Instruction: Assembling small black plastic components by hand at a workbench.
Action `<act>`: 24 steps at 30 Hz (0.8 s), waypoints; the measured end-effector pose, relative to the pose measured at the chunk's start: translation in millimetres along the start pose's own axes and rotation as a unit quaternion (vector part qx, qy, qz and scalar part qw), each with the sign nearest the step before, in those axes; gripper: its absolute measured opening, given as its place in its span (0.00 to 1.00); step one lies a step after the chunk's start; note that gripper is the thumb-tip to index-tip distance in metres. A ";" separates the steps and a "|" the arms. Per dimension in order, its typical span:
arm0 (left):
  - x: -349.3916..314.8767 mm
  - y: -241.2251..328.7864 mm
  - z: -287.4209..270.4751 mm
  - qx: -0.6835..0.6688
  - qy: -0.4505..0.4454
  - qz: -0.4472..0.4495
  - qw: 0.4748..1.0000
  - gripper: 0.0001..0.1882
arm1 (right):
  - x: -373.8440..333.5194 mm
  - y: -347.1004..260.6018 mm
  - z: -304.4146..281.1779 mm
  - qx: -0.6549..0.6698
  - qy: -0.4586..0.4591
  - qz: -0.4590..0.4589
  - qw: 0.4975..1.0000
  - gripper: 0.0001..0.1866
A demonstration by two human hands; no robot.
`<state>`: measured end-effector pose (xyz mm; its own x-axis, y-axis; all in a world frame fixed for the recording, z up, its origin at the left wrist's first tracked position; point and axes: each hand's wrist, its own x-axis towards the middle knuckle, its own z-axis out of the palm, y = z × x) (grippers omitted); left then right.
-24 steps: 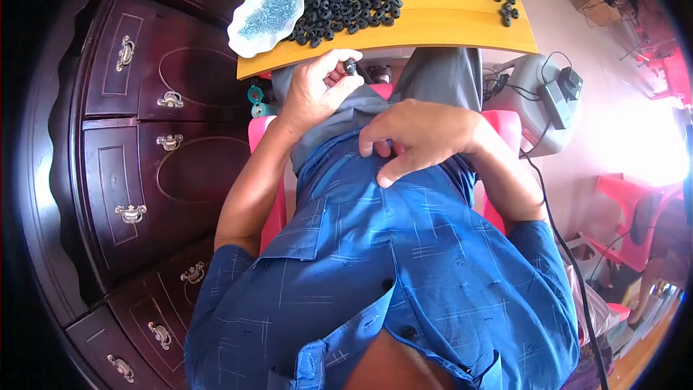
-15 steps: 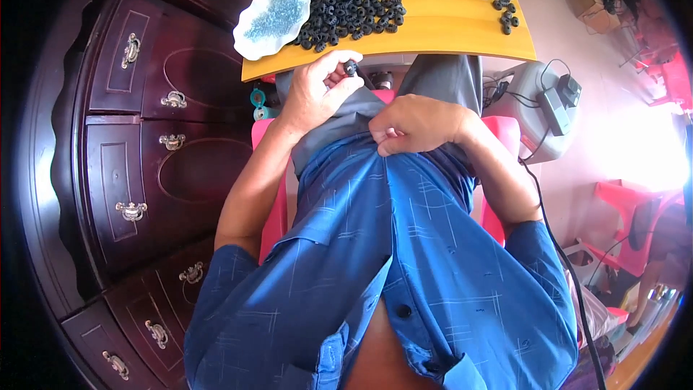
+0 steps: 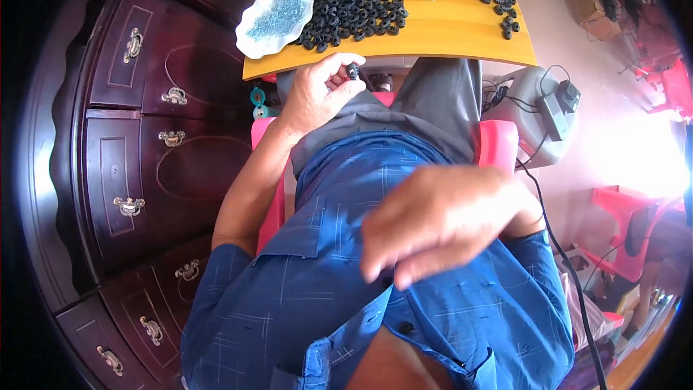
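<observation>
Short of the table point(image 3: 433, 25), over the shirt point(image 3: 289, 296), the right hand point(image 3: 440, 220) is blurred; its grip cannot be told. By the left hand point(image 3: 317, 95), near the table, one part point(image 3: 353, 71) is pinched and should be held steady. Counted: one table, one large heap point(image 3: 357, 1), one dish point(image 3: 253, 48); its bits point(image 3: 280, 16) are uncountable

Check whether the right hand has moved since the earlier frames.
Yes. The right hand, blurred now, has moved back toward the chest of the blue shirt, farther from the yellow table's near edge.
</observation>
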<state>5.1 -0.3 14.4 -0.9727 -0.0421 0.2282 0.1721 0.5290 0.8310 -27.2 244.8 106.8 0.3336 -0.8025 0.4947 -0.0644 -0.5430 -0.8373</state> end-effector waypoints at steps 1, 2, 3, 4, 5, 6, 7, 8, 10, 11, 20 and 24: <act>-0.5 1.0 2.0 0.000 0.001 0.005 1.000 0.16 | 4.7 -6.4 8.3 -0.035 -0.016 -0.027 0.999 0.11; -0.8 1.9 3.3 0.001 0.001 0.010 1.000 0.16 | 5.9 -12.8 13.4 -0.075 -0.032 -0.018 0.997 0.11; -0.7 3.9 3.3 0.003 -0.005 0.014 1.000 0.16 | 6.2 -18.3 15.8 -0.076 -0.032 -0.019 0.996 0.11; -1.5 4.3 3.6 0.004 -0.005 0.014 1.000 0.16 | 5.8 -23.0 17.1 -0.094 -0.007 -0.036 0.995 0.11; -2.8 3.9 4.0 0.004 -0.008 0.010 1.000 0.16 | 5.7 -25.6 18.5 -0.111 0.018 -0.054 0.992 0.10; -2.9 3.8 4.7 0.004 -0.012 0.007 1.000 0.16 | 5.7 -25.0 20.4 -0.108 0.025 -0.083 0.990 0.11; -2.8 4.5 4.9 0.004 -0.012 0.007 1.000 0.16 | 5.5 -26.5 20.4 -0.099 0.033 -0.101 0.989 0.12; -2.3 6.2 4.8 0.001 -0.015 0.006 1.000 0.16 | 5.4 -28.2 20.2 -0.089 0.041 -0.118 0.988 0.13; -3.2 5.5 4.7 -0.001 -0.016 0.003 1.000 0.15 | 5.9 -27.9 22.9 -0.074 0.041 -0.124 0.989 0.13; -4.3 2.9 5.4 -0.022 -0.019 -0.010 1.000 0.16 | 6.3 -26.4 25.7 -0.062 0.051 -0.130 0.988 0.12; -4.4 0.3 14.4 -0.053 -0.053 -0.033 0.997 0.16 | 6.0 -20.4 26.7 -0.057 0.091 -0.128 0.986 0.09; -7.2 0.4 12.7 -0.059 -0.057 -0.044 0.996 0.16 | 5.9 -20.7 29.7 -0.061 0.080 -0.110 0.989 0.09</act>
<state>10.2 10.9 6.7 -0.9951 0.0154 0.0977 0.0950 0.4245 0.9004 4.1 258.6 120.2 0.1999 -0.6849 0.7007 -0.1222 -0.7270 -0.6757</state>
